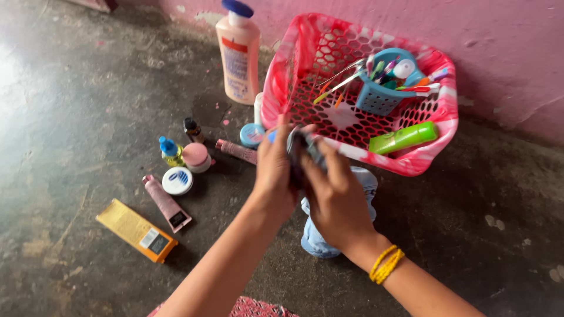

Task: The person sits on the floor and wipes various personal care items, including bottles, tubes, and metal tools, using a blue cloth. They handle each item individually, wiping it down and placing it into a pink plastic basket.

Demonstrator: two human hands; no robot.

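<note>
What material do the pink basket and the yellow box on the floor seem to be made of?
The pink basket looks like moulded plastic: glossy, with marbled pink and white colour and a regular pattern of holes in its walls. The yellow box looks like printed cardboard: flat faces, sharp folded edges, a slight sheen. Neither is certain from sight alone.

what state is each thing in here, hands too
left hand: closed on a small dark object, blurred
right hand: gripping the same dark object
pink basket: upright, partly filled
blue cup: upright in basket, full of brushes
green tube: lying in basket
lotion bottle: upright, capped
yellow box: lying flat, closed
</note>
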